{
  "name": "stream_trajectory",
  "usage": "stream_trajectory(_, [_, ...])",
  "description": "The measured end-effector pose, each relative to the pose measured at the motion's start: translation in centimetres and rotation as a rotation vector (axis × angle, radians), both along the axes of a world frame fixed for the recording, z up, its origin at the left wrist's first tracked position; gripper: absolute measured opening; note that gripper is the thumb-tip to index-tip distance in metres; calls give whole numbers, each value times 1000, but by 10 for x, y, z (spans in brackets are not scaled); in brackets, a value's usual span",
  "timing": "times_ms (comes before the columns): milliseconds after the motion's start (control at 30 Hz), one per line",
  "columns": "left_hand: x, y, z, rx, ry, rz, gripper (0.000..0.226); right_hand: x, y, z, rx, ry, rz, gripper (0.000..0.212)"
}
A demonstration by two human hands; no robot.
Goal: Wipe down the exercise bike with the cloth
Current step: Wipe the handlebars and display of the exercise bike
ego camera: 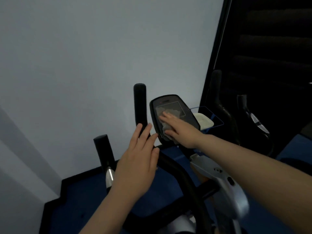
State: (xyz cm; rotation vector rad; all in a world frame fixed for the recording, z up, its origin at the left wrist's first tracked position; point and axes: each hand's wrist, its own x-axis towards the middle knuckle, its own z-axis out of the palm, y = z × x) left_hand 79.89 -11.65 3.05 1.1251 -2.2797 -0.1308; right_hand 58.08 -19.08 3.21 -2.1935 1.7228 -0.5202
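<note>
The exercise bike fills the lower middle, with black handlebars (139,105) and a silver frame (226,186). Its dark console (170,103) tilts up toward me. My right hand (179,128) lies flat on the console face, fingers straight, pressing a pale grey cloth (166,128) against the screen. Part of the cloth is hidden under that palm. My left hand (138,159) hovers with straight fingers just left of the console's lower edge, over the curved handlebar tube, gripping nothing.
A pale wall (84,65) stands close behind the bike. Blue floor (81,196) with a black skirting lies below. To the right is a second dark machine (253,115) before a black window, and a white tub (204,121) in a blue wire holder.
</note>
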Motion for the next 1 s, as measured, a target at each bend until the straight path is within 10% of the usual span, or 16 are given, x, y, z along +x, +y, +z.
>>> stream_trajectory(167, [0,13,4,83,92,8,47,-43,72,30,245,-235,-132,32])
stream_trajectory(267, [-18,51,9,321,334,-40,46,-49,125,22,244,-56,-168,30])
stream_trajectory(500, [-49,112,-9,500,174,-156,42,-43,205,-12,40,-58,-221,29])
stream_trajectory(833, [-52,121,-13,398,-9,-96,51,-25,146,3,322,184,-198,21])
stream_trajectory(1000, [-49,118,-11,355,-44,-96,52,-29,143,5,325,-65,-277,28])
